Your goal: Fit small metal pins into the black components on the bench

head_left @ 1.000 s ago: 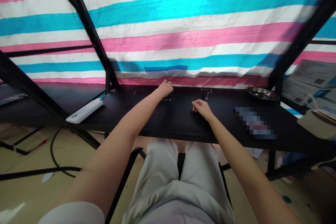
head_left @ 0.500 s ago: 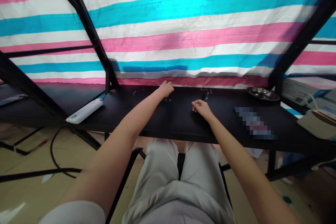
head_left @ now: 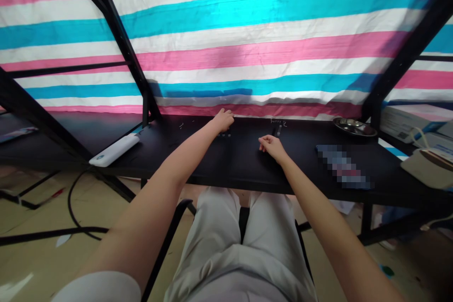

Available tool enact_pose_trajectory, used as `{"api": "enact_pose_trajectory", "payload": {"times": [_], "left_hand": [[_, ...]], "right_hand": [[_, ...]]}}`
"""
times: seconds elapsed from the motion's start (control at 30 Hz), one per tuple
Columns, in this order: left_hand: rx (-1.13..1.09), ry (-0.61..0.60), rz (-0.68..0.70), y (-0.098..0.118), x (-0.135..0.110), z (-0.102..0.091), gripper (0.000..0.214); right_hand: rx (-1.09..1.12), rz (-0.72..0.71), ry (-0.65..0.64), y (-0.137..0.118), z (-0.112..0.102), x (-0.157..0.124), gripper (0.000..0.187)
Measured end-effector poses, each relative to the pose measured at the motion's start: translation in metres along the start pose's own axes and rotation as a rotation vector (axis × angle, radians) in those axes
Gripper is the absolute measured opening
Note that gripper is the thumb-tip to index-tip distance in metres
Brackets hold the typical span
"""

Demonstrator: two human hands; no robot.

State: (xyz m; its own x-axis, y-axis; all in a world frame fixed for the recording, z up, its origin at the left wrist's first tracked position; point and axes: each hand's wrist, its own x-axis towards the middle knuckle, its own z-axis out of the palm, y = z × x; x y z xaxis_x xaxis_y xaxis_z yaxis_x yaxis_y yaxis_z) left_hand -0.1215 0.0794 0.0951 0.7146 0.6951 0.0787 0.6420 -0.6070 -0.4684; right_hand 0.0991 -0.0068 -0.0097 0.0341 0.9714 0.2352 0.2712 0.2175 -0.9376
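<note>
At the back middle of the black table, my left hand is bent downward with its fingers curled together; what its fingertips hold, if anything, is hidden. Just below it lie several tiny pale round pieces. Nearer to me and to the right, my right hand rests low over the tabletop, thumb and fingers closed in a pinch. Anything between them is too small to make out. Behind that hand lie a small dark strip and a small greyish strip. Several small white bits form a row farther back.
A white oblong device lies on the left of the table. On the right are a shiny metal dish, a blurred flat packet, and boxes. Black frame posts stand before a striped sheet.
</note>
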Motion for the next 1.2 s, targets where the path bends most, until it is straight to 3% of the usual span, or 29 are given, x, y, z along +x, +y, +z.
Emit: {"api": "enact_pose_trajectory", "payload": {"times": [0.27,0.57,0.7,0.83,0.9,1.0,1.1,1.2], "left_hand": [[0.016,-0.022,0.005,-0.001,0.001,0.002,0.017],[-0.039,0.024,0.013,0.001,-0.001,-0.001,0.024],[-0.181,0.213,0.001,0.012,-0.005,-0.010,0.022],[-0.428,0.483,-0.022,0.039,-0.016,-0.014,0.024],[-0.528,0.582,-0.043,0.056,-0.023,-0.008,0.025],[-0.643,0.724,-0.194,0.080,-0.034,0.010,0.024],[-0.716,0.773,-0.315,0.094,-0.042,0.028,0.024],[-0.766,0.805,-0.333,0.101,-0.047,0.037,0.023]], "right_hand": [[0.003,-0.017,-0.006,0.002,-0.001,0.001,0.033],[-0.009,-0.026,-0.001,0.003,0.000,0.001,0.037],[-0.102,-0.017,0.034,0.001,-0.002,0.000,0.031],[-0.482,0.071,0.232,-0.002,-0.012,-0.002,0.016],[-0.660,0.153,0.309,-0.002,-0.017,-0.003,0.014],[-0.812,0.240,0.357,-0.002,-0.022,-0.003,0.023],[-0.889,0.290,0.392,0.001,-0.023,-0.002,0.032],[-0.920,0.324,0.417,0.004,-0.024,0.002,0.039]]}}
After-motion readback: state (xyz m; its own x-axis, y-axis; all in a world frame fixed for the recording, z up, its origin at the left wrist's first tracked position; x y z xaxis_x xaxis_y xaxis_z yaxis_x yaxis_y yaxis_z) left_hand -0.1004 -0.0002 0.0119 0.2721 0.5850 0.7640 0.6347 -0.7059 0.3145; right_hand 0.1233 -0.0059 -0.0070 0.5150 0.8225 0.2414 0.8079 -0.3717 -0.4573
